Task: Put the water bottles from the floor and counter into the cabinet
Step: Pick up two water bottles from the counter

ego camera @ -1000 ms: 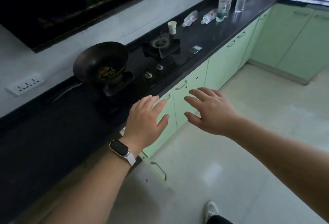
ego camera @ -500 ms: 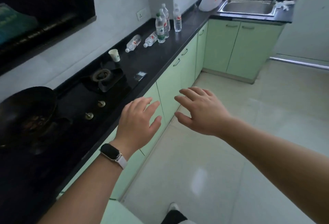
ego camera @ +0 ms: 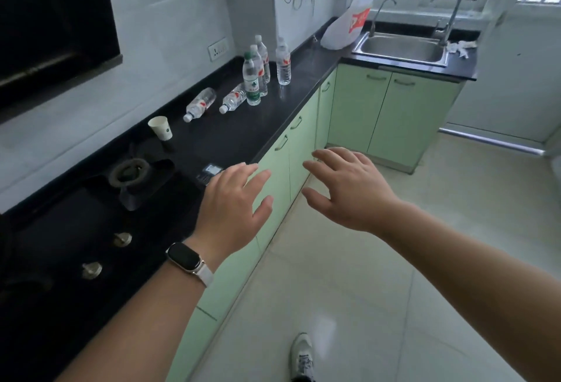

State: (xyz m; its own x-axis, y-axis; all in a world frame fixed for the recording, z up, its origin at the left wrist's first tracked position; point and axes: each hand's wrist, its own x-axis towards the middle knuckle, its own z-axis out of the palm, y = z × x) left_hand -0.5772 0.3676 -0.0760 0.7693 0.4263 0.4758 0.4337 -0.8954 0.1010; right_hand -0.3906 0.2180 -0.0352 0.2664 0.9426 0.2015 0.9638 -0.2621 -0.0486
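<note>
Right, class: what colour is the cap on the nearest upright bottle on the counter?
Green. The cap of that bottle shows best in the head view.

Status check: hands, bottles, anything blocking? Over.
Left hand and right hand open, empty, short of the bottles. Two lying bottles, standing bottles beside them, all on counter. Cabinet doors shut; paper cup near the lying pair.

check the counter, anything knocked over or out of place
Two water bottles lie on their sides on the black counter: the left bottle nearer the paper cup, the right bottle beside the upright green-label bottle. No spill shows.
</note>
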